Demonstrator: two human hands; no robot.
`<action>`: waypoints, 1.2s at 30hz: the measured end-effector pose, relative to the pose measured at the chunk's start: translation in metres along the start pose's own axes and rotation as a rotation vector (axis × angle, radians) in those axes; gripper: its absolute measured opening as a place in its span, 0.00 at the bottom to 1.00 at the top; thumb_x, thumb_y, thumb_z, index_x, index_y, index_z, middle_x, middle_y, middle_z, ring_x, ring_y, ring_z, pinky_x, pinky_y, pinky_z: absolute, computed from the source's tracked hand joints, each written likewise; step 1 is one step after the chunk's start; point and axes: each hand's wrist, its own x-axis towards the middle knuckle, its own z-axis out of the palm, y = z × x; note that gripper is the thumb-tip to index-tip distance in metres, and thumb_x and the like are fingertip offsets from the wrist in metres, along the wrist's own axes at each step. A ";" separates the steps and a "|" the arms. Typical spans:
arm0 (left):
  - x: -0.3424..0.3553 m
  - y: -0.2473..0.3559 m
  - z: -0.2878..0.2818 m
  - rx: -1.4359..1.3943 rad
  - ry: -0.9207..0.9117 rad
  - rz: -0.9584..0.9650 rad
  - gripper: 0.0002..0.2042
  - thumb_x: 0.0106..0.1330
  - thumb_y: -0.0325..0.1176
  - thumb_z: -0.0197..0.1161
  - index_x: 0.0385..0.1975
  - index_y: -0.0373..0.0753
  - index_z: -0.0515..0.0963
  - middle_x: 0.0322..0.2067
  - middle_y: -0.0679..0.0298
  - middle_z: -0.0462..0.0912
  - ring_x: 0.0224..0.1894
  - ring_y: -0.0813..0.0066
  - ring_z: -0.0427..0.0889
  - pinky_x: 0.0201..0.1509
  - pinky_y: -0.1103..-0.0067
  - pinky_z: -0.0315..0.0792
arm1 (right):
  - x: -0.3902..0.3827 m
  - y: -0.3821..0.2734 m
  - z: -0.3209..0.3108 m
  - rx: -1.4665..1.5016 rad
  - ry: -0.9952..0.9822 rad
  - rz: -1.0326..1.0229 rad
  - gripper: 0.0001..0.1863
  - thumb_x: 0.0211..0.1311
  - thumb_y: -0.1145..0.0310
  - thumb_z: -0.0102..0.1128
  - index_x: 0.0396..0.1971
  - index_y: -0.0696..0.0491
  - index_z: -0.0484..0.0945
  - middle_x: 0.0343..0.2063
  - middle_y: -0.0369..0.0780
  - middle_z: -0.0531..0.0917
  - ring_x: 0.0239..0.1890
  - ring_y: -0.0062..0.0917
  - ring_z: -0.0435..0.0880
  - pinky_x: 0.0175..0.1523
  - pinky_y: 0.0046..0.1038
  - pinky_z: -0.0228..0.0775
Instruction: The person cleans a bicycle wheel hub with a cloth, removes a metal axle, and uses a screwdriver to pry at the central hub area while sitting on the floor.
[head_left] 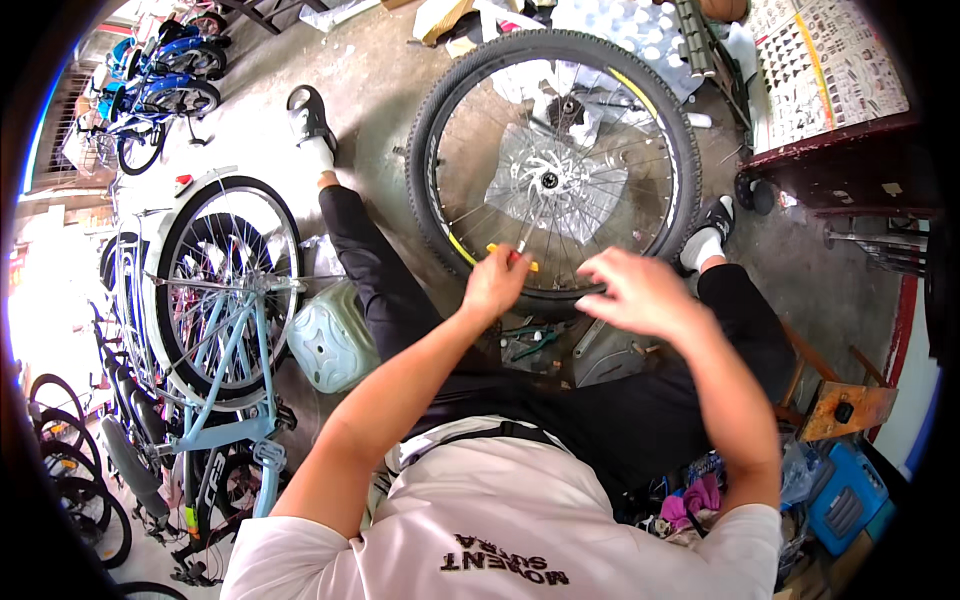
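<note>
A bicycle wheel (690,150) with a black knobby tire is in front of me, between my feet. At its hub is a silver brake disc (548,178). My left hand (495,283), at the near-left part of the rim, is closed around a small screwdriver-like tool (517,256) with red and yellow on its handle. The tool's thin metal shaft points toward the hub; its exact kind is not clear. Over the near-right part of the tire, my right hand (640,290) is blurred, its fingers apart and nothing visible in them.
Clear plastic (590,205) shows through the spokes. Green-handled pliers (537,345) and other tools lie on the floor near my lap. A light blue bicycle (225,360) and a pale blue plastic seat (335,345) are at left. A blue toolbox (848,500) is at lower right.
</note>
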 end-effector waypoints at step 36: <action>0.059 0.075 -0.041 0.749 0.081 0.421 0.06 0.64 0.32 0.59 0.36 0.37 0.76 0.33 0.45 0.81 0.31 0.45 0.86 0.34 0.58 0.81 | 0.052 0.057 -0.102 -0.254 0.366 0.185 0.19 0.65 0.52 0.59 0.45 0.51 0.78 0.38 0.42 0.86 0.46 0.40 0.84 0.49 0.41 0.75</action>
